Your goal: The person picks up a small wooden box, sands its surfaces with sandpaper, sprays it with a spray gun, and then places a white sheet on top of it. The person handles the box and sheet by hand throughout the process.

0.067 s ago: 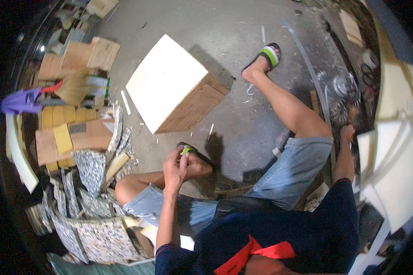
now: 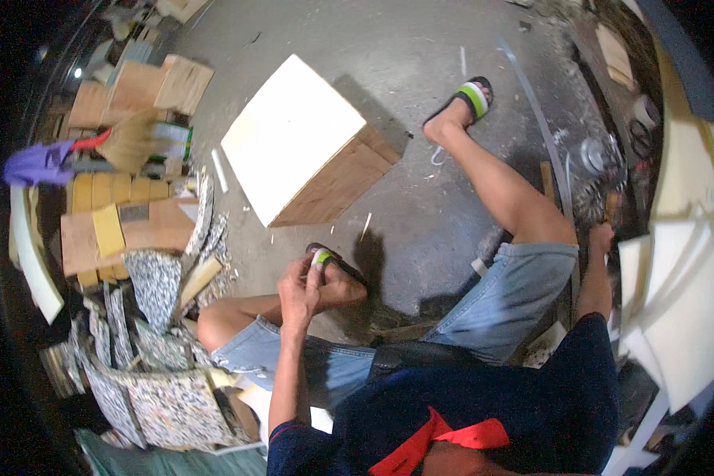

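My left hand point(image 2: 298, 295) is raised over my left leg, fingers curled and thumb pressed to them; whatever they pinch is too small to make out. Far to the right, beside my thigh, my right hand point(image 2: 601, 236) is closed, and a brown, wooden-looking handle point(image 2: 612, 205) shows just beyond its fingers. Next to it lie a dark coiled or bristly pile point(image 2: 589, 200) and a round metal container point(image 2: 595, 156). In front of me a box point(image 2: 337, 182) with a bright white top and wooden sides stands on the floor, apart from both hands.
Foam scraps point(image 2: 178, 408) and wooden boards point(image 2: 147, 238) are heaped at my left, near a broom point(image 2: 131, 143) with a purple thing point(image 2: 38, 166). Large cream sheets point(image 2: 682, 293) stand on the right. A white strip point(image 2: 219, 170) lies beside the box on the grey floor point(image 2: 293, 32).
The view has shifted slightly. My left hand stays raised with its fingers curled, and my right hand stays low by the metal container. The box has not visibly moved.
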{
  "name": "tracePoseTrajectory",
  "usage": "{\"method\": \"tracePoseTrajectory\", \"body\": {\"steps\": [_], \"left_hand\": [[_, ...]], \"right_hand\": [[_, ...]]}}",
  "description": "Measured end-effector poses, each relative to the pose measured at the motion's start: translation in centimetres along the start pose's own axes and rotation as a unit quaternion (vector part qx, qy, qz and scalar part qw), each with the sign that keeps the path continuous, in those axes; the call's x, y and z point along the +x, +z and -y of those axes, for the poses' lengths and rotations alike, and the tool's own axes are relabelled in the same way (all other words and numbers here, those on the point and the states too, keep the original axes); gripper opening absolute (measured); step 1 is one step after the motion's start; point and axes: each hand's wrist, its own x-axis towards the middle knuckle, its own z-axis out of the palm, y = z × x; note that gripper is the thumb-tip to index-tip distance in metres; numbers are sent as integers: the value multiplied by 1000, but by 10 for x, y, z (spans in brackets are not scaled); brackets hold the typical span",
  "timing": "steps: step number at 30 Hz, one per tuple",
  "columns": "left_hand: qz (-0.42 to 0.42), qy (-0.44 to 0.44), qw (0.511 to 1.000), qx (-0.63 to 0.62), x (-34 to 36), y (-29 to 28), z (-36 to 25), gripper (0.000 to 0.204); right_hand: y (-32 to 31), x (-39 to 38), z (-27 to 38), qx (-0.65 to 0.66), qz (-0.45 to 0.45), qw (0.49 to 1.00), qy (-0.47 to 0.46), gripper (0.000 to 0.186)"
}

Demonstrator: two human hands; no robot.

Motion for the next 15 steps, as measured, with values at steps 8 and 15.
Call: {"method": "tracePoseTrajectory", "body": {"steps": [8, 15], "left_hand": [[-73, -40, 996, -17, -15, -22, 17, 29], [-76, -32, 996, -43, -16, -28, 22, 30]], "right_hand": [[-15, -12, -3, 77, -3, 996, 54, 20], [-39, -17, -7, 140, -16, 989, 43, 23]]}}
